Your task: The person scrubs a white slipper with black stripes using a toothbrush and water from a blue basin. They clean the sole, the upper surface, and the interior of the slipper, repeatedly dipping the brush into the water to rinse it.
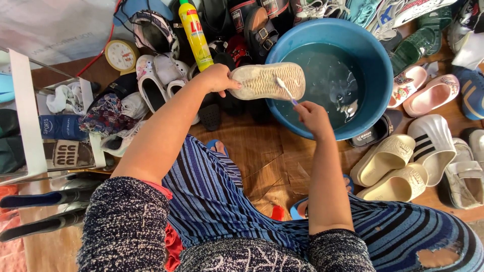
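My left hand (218, 79) grips the heel end of a dirty white shoe (267, 80), held sole up over the rim of a blue basin (375, 75). In my right hand (311, 115) is a small white toothbrush (286, 89), its head resting on the shoe's sole. The basin holds dark water with another shoe lying in it. My arms reach forward over my lap in blue striped cloth.
A yellow bottle (195, 34) stands behind the shoe. Many shoes and sandals lie around the basin, with cream slides (388, 158) and pink slippers (431, 93) at the right. A round clock (121, 54) and a white shelf (25, 116) with clothes are at the left.
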